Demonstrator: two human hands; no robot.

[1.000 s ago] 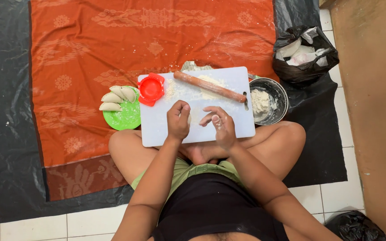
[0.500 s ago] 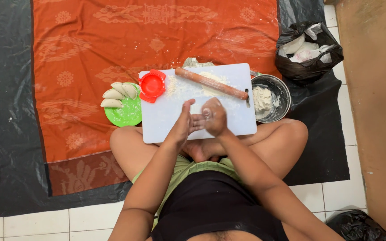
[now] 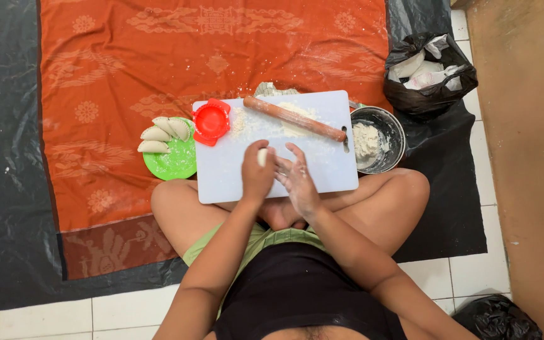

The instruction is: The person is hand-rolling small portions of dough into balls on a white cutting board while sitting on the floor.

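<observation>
Over the white cutting board (image 3: 221, 179), the left hand (image 3: 256, 176) is curling around a small dough piece (image 3: 262, 156) while the flour-dusted right hand (image 3: 297, 182), fingers spread, is pressing alongside. Rolling evenly between both palms should be keeping it smooth.

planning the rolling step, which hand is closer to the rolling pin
Right. The right hand lies nearer the rolling pin on the cutting board, while the left hand grips a small dough piece.
</observation>
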